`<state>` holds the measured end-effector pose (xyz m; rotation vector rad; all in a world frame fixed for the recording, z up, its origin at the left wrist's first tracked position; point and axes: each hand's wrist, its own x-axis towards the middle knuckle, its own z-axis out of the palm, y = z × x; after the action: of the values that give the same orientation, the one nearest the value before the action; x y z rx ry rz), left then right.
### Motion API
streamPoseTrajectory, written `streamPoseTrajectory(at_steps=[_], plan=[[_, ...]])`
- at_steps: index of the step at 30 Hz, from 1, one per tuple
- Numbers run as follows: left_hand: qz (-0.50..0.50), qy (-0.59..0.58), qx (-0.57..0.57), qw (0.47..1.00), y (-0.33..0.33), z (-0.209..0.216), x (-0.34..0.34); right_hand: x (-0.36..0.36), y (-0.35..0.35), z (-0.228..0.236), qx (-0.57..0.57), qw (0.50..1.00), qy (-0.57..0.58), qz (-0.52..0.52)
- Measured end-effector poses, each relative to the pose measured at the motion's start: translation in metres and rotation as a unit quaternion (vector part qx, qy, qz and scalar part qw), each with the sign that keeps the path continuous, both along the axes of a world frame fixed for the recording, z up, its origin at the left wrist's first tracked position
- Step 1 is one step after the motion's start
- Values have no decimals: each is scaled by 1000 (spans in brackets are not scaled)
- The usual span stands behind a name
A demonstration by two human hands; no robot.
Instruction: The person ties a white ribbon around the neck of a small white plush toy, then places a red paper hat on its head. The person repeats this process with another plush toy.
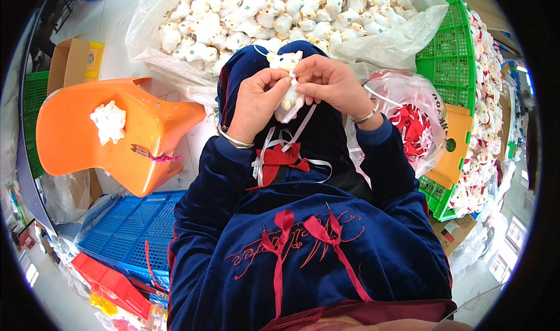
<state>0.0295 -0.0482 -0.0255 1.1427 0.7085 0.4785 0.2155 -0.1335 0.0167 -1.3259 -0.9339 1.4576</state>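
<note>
Small white plush toy (287, 80) sits btwn both hands over the lap, head poking above fingertips. Left hand (256, 100) clasps its left side, thumb on body. Right hand (332, 83) pinches at toy's right side, fingers curled on it. White ribbon (291, 141) hangs just below the hands; red bow (283, 159) under that. Clear bag of white plush toys (280, 13) beyond the hands; orange stool (116, 130) well left of left hand.

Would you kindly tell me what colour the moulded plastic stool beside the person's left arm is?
The moulded plastic stool is bright orange, shown best in the head view.
</note>
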Motion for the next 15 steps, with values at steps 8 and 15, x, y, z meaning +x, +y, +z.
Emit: streamPoseTrajectory(at_steps=[8,15], plan=[[5,10,-5,1000,0,6,0,-3,2,0,52,998,-18,39],[21,-15,-14,1000,-1,4,2,4,8,5,10,999,-34,26]])
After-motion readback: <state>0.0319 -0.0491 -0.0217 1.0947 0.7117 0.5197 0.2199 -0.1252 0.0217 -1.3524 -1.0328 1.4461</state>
